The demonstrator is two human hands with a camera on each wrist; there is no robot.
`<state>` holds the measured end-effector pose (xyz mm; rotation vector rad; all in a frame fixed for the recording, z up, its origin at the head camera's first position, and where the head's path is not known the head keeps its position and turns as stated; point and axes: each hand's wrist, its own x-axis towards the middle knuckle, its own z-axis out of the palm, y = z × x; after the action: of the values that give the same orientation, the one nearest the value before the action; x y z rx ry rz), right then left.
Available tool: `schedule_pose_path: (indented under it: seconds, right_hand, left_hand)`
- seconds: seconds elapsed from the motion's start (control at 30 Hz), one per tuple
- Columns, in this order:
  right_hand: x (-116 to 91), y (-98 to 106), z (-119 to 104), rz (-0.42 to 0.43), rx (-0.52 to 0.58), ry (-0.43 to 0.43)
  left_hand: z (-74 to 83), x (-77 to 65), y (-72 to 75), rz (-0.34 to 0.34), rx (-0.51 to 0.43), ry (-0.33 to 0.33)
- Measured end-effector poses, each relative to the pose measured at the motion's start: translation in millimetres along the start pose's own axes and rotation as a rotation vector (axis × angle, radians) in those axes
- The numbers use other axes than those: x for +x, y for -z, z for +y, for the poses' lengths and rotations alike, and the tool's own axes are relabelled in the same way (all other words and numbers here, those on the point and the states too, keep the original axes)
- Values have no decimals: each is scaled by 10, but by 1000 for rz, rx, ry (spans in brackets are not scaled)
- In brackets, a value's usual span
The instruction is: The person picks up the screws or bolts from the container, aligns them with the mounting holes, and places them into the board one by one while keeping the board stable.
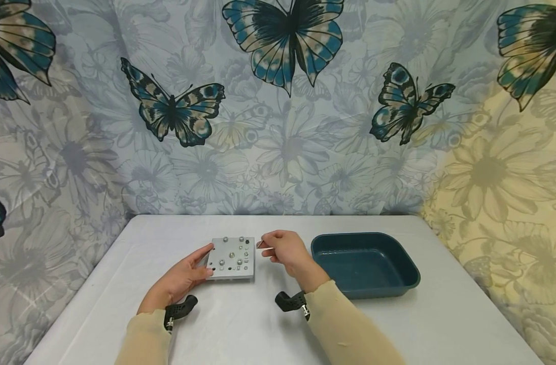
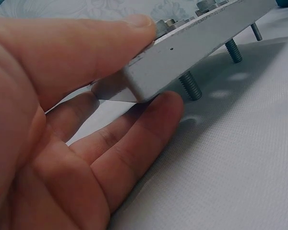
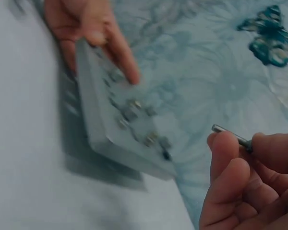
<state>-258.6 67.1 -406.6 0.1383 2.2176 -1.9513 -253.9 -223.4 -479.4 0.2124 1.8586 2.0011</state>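
A grey metal block plate [image 1: 218, 249] carries several small screws and fittings on its top face. My left hand [image 1: 182, 276] grips the plate by its left side, thumb over the top edge and fingers underneath, as the left wrist view shows. Threaded screw ends [image 2: 190, 86] stick out below the plate, which is raised and tilted over the cloth. Just right of the plate, my right hand [image 1: 289, 251] pinches a slim metal pin [image 3: 230, 136] between thumb and fingers. The pin is apart from the plate; its rear end is hidden by the fingertips.
A dark teal plastic tub [image 1: 367, 295] stands on the right of the white cloth-covered table [image 1: 241, 324], close beside my right wrist. Behind the table hangs a butterfly-print fabric backdrop [image 1: 287, 152], which also runs along both sides.
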Motion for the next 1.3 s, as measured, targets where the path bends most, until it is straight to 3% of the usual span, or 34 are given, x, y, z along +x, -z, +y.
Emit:
schedule_pose_path:
  seconds: [0.2, 0.4, 0.9, 1.3]
  right_hand:
    - [-4, -368, 87, -51, -46, 42]
    - [-51, -551, 143, -99, -148, 127]
    - [-58, -636, 225, -151, -406, 261]
    - [-73, -654, 222, -167, -475, 303]
  left_hand:
    - [0, 4, -10, 4, 7, -1]
    - [-4, 13, -5, -6, 18, -7]
    - [-14, 2, 8, -25, -1, -13]
    - [-8, 1, -5, -7, 4, -6]
